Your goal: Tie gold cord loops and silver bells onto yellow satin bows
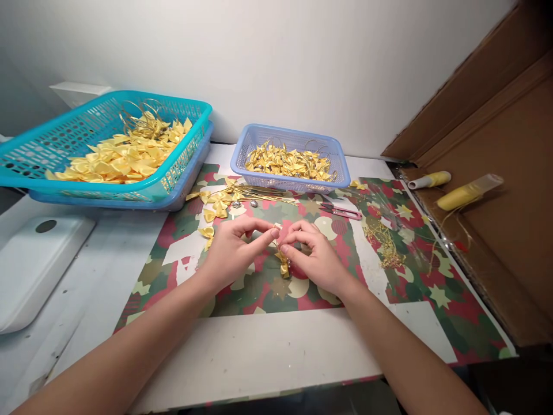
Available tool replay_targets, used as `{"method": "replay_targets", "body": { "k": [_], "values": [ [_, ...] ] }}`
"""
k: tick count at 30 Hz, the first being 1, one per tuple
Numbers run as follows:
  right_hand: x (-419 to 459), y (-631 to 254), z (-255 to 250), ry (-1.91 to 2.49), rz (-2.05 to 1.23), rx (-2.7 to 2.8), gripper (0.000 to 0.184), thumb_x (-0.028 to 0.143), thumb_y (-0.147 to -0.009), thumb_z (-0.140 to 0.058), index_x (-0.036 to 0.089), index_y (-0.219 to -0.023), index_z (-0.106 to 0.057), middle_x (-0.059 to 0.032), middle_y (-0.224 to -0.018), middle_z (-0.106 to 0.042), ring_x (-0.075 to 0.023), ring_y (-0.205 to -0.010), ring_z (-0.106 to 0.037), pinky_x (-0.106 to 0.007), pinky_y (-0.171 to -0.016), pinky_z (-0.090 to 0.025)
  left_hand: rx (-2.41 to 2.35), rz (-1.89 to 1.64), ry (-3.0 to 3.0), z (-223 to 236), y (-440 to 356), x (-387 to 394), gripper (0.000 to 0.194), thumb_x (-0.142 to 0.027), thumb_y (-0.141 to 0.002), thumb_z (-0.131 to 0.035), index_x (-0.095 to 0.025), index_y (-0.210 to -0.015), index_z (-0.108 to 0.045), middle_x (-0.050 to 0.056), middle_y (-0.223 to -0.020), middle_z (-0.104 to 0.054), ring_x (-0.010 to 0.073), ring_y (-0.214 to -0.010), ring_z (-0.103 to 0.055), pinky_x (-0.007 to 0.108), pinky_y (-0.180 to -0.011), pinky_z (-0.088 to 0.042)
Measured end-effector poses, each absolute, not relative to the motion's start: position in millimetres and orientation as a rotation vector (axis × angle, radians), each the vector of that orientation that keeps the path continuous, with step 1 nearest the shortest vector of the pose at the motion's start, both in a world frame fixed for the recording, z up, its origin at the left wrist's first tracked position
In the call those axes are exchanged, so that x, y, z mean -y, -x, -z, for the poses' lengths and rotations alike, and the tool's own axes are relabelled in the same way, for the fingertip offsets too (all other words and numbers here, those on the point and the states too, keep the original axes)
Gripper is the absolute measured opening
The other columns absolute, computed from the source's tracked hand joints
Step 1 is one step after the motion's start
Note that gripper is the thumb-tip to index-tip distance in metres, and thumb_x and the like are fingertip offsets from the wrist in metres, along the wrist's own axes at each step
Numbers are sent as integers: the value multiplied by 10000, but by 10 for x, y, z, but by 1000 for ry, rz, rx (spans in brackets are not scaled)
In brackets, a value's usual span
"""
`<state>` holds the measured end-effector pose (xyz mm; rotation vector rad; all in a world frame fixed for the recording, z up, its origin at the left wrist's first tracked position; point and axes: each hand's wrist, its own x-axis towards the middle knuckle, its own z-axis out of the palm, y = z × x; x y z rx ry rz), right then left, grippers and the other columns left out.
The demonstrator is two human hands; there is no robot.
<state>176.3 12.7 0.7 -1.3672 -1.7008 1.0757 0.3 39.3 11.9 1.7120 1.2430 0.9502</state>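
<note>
Near the middle of the table my left hand pinches the upper end of a thin gold cord between thumb and forefinger. My right hand is closed just beside it, its thumb and fingertips on the cord's other side. A small gold ribbon bow hangs below the fingertips, with something small and silvery next to it. Loose yellow bows and gold cords lie beyond my left hand, near two small silver charms. Thread snips with a pink handle lie past my right hand.
A turquoise basket of yellow bows sits on a blue one at left. A lilac basket of finished-looking bows stands at the back. Thread clippings and yellow thread spools are at right, by cardboard. A white box lies left.
</note>
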Motion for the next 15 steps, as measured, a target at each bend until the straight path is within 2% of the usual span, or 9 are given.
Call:
{"method": "replay_targets", "body": {
  "k": [3,8,15],
  "values": [
    [-132,-1770,-15,1385,-1110,1669,132,255,-865,-577,220,-794,-683,-41,-982,-548,-193,-1024,-499,-288,-726,-440,-1242,-948,-1728,-121,10,-393,184,-363,-794,-668,-198,-752,-738,10,-690,-705,148,-637,-613,257,-593,-481],
    [-130,-1759,10,1340,-1027,1772,88,235,-840,-631,240,-774,-690,-17,-949,-573,-191,-1014,-503,-364,-926,-392,-1244,-963,-1733,-126,15,-384,161,-349,-793,-668,-207,-762,-736,7,-696,-703,149,-635,-612,261,-600,-488],
    [-137,-1758,15,1352,-1019,1824,129,227,-835,-636,229,-708,-662,-18,-947,-568,-202,-1000,-503,-385,-924,-390,-1253,-960,-1752,-103,14,-395,158,-341,-800,-665,-206,-761,-738,4,-711,-707,153,-657,-626,261,-627,-497]
  ]
}}
